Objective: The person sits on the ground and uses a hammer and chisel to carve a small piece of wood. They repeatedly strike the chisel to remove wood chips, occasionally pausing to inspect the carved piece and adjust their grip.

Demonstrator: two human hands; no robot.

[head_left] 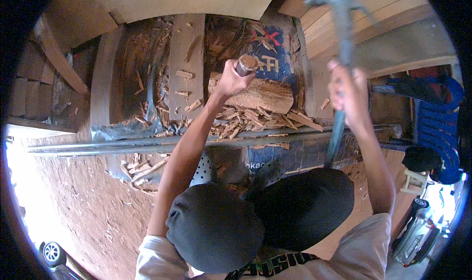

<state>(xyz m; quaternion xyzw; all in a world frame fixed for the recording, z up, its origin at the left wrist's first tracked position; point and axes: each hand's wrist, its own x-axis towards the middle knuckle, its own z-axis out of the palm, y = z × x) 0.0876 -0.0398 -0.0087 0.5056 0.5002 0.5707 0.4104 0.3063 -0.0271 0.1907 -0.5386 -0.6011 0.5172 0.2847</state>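
Observation:
My left hand (232,79) is closed around the upright handle of a chisel-like tool (247,63), whose working end is hidden, over a rough, splintered wood block (268,97). At the right, my right hand (348,92) grips the handle of a claw hammer (341,15), held with its head high in the frame; the hammer and hand are blurred. Pale chips and splinters (248,120) lie heaped just below the block. Blue printed sheeting (273,39) shows behind it, partly covered in debris.
A long metal pipe (113,145) crosses below the work. Boards (187,29) and timber (59,53) surround it. A blue plastic chair (437,127) with a black item (420,158) stands right. My bent knees (211,226) are below, over dirt ground (83,191). Parked vehicles (415,240) show at the lower edges.

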